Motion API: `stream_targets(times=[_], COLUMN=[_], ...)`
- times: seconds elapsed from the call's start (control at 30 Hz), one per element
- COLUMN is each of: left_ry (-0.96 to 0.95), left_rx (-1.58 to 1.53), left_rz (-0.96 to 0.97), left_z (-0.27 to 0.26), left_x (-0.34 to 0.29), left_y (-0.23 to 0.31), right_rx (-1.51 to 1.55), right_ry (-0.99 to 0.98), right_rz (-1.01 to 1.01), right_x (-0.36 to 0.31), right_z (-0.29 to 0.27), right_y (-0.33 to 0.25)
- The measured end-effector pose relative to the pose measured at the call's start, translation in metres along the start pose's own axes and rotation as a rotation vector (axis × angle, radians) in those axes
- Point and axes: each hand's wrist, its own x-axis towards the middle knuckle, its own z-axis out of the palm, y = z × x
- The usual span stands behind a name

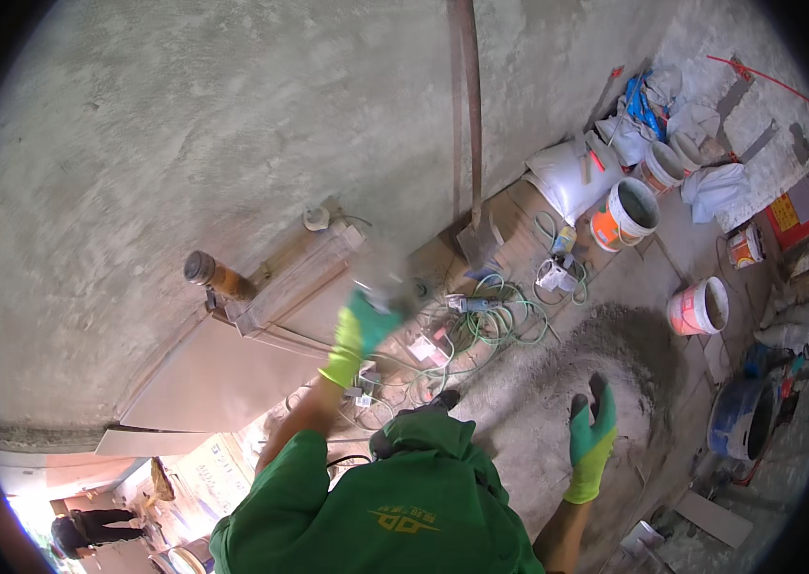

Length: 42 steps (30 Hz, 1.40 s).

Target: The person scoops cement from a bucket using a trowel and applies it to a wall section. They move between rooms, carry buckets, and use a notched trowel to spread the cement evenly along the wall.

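My left hand (363, 328), in a green and yellow work glove, reaches forward toward the wall. Its fingers are wrapped around a grey, motion-blurred object (387, 282) whose kind I cannot make out. Just beyond it is a boxed ledge (294, 282) at the wall's foot, with a brown pipe stub (221, 275) and a white pipe end (316, 218). My right hand (593, 432), gloved alike, hangs open with fingers apart and nothing in it, above a grey powdery heap (557, 368).
Green cables (509, 320) lie tangled on the floor around an angle grinder (469, 303). A shovel (476, 239) leans on the grey wall. Buckets (626, 212) and a white sack (572, 182) stand far right; a dark blue tub (734, 421) is at right. Another person (93, 529) appears lower left.
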Motion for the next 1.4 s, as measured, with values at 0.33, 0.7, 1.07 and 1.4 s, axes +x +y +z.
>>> stream_targets(times=[0.33,0.7,1.07,1.4], left_ry=[0.429,0.434,-0.681,-1.164], left_rx=[-0.399,0.293,-0.130,-0.073], left_rz=[-0.118,0.380,-0.673,-0.363], left_z=[-0.054,0.027,0.166,0.295], left_x=[0.111,0.158,0.039,-0.107], left_y=[-0.223,-0.232,-0.110,0.022], right_rx=[0.040,0.045,0.322,0.688], right_ry=[0.120,0.351,0.402,0.590], right_rz=[1.018,1.210,1.368,1.372], right_x=[-0.210,-0.300,-0.307,-0.394], right_z=[-0.029,0.015,-0.002,-0.037], right_y=[0.220,0.253,0.224,0.319])
